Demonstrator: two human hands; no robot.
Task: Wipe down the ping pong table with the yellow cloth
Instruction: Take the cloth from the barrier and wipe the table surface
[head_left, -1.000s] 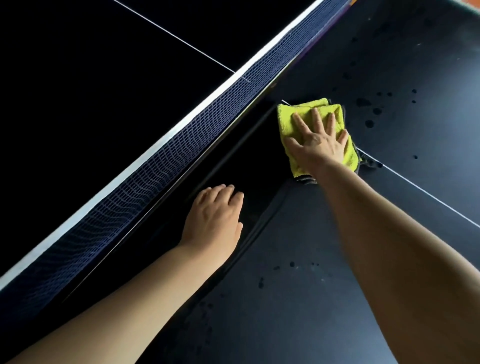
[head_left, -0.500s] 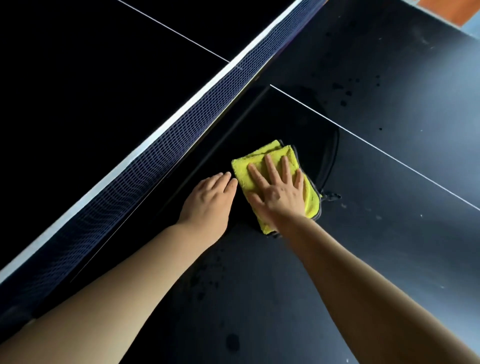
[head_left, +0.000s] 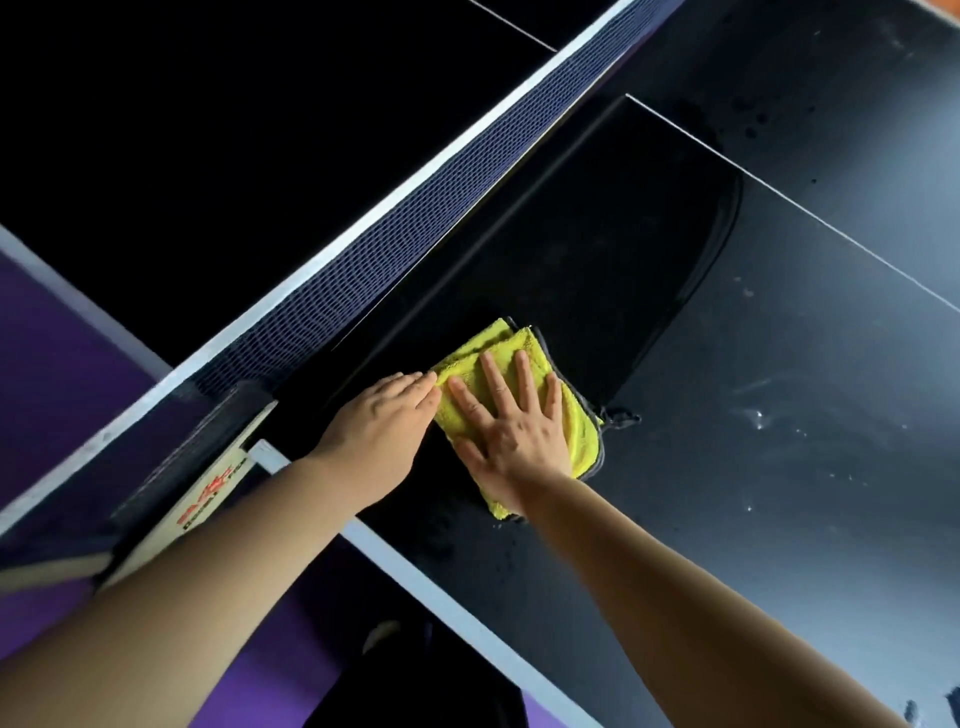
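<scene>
Head view: the cloth (head_left: 532, 345) lies flat on the table (head_left: 779, 364) close to the net (head_left: 395, 244) and the side edge (head_left: 441, 600). It is pinned under the right hand (head_left: 519, 436), whose straight, spread fingers press it without clutching, while the left hand (head_left: 382, 421) rests flat beside it, grasping nothing, fingertips at the cloth's edge. To wipe well, the palm's weight should probably stay even and the passes overlap, working out toward the droplets (head_left: 748, 124) past the white line (head_left: 779, 194). The cloth is bright yellow, plush and folded in layers, with a dark hem and a small tab.
</scene>
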